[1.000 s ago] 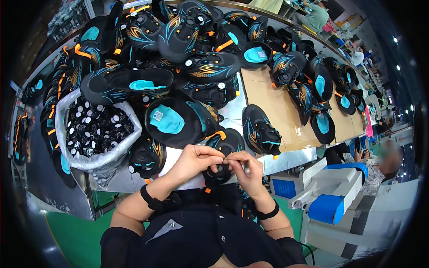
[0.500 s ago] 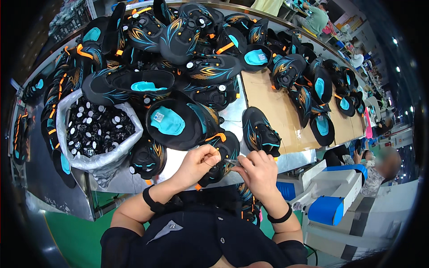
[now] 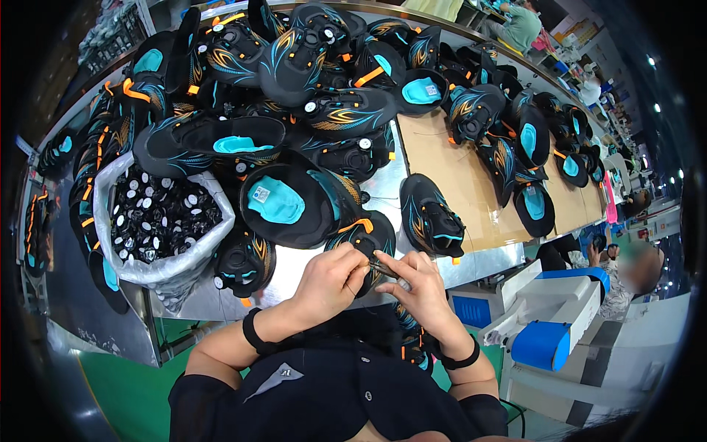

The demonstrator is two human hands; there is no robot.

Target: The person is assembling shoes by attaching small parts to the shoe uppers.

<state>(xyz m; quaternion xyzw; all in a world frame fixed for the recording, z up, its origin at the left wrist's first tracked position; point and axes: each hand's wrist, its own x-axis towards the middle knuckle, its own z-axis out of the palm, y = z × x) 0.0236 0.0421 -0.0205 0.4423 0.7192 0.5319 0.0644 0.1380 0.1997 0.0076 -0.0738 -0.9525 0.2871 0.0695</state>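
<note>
At the table's front edge my left hand [image 3: 330,281] is closed in a pinch, thumb against fingers. What it pinches is hidden; a thin dark cord showed at these fingers a moment ago. My right hand [image 3: 421,289] is closed around a small, slim metal hand tool [image 3: 384,269], whose tip meets the left fingertips. Both hands are over a black shoe [image 3: 374,234] with an orange heel loop, partly hidden by them. Another black shoe [image 3: 431,215] with orange and turquoise lines lies just beyond my right hand. Beyond my left hand a larger shoe shows its turquoise insole [image 3: 276,200].
A white plastic bag [image 3: 163,271] full of black dials with white round tops stands at the left. Shoes [image 3: 294,66] are heaped across the back. Brown cardboard [image 3: 431,158] covers the table's right. A white and blue machine [image 3: 545,313] and a seated person [image 3: 626,283] are at the right.
My hands have drawn together, the left moving slightly right and down. The tool's tip now reaches the left fingertips. My right index finger has stretched along the tool.
</note>
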